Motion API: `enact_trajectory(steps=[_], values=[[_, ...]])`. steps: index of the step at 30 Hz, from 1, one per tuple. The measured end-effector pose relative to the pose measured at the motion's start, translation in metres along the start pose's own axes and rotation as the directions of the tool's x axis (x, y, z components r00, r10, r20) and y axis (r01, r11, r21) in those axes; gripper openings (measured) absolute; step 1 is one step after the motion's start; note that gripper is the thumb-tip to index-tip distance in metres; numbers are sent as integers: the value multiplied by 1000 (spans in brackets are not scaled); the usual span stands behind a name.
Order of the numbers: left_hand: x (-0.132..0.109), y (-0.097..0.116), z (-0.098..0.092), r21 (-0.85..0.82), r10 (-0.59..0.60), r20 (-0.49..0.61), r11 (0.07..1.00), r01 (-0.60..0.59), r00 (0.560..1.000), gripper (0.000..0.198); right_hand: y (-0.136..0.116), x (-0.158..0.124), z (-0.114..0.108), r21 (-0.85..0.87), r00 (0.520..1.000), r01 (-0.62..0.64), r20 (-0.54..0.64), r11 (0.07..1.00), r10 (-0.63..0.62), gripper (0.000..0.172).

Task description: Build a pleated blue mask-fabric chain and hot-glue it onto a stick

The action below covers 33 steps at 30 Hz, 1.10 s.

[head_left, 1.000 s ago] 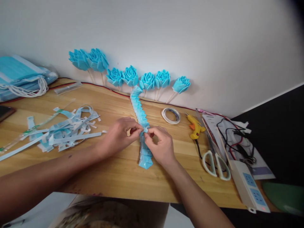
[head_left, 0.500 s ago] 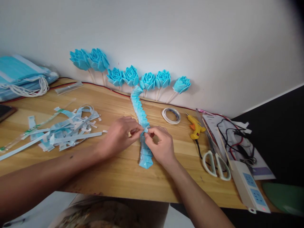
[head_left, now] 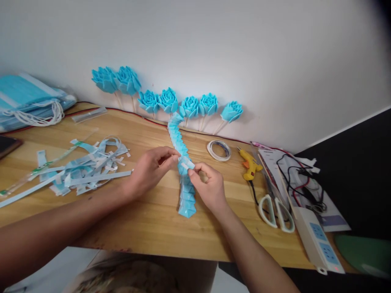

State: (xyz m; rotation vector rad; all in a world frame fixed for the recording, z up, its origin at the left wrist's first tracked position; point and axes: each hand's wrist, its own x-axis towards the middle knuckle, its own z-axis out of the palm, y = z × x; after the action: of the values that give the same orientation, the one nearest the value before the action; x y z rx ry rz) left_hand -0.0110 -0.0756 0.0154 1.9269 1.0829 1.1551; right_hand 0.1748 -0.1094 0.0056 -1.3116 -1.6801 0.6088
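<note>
Between my hands is a small folded piece of blue-and-white mask fabric [head_left: 186,163]. My left hand [head_left: 152,167] pinches its left corner between thumb and fingertips. The right corner is pinched by the thumb and index finger of my right hand [head_left: 209,184]. Just beneath the piece, a long curved row of overlapping blue folded pieces [head_left: 187,199] lies on the wooden table [head_left: 146,228], running away from me toward the wall. Part of the row is hidden behind the held piece and my fingers.
Blue fabric roses on sticks [head_left: 169,100] lean against the wall. Cut strips [head_left: 88,167] lie left, near a stack of blue masks [head_left: 27,99]. To the right are a tape roll [head_left: 219,150], a yellow glue gun [head_left: 251,165], scissors [head_left: 276,211] and a power strip [head_left: 317,240].
My hands have moved slightly apart, and the folded piece between them now shows wider and flatter. The view has shifted a little.
</note>
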Motion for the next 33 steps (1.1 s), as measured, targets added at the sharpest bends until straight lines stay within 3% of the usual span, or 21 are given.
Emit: enact_trajectory(steps=[4, 7, 15, 25, 30, 33], values=[[3, 4, -5, -122, -123, 132, 983, 139, 984, 29, 0, 1, -1, 45, 1000, -17, 24, 999, 16, 18], [5, 5, -8, -119, -174, 224, 972, 204, 959, 26, -1, 1, -1, 44, 999, -25, 43, 999, 23, 19], [5, 1, -4, -197, -207, 242, 946, 257, 948, 20, -3, 1, -3, 110, 985, -95, 156, 989, 77, 17], [5, -6, -3, -265, -268, 353, 890, 370, 896, 23, -2, 2, -2, 63, 982, -133, 141, 989, 123, 14], [5, -9, -2, -246, -267, 290, 907, 341, 919, 23, 2, 2, -2, 117, 989, -106, 117, 987, 92, 11], [5, -7, -2, -198, -252, 211, 935, 293, 945, 23, 1, 1, -3, 53, 1000, -11, -27, 999, 12, 17]])
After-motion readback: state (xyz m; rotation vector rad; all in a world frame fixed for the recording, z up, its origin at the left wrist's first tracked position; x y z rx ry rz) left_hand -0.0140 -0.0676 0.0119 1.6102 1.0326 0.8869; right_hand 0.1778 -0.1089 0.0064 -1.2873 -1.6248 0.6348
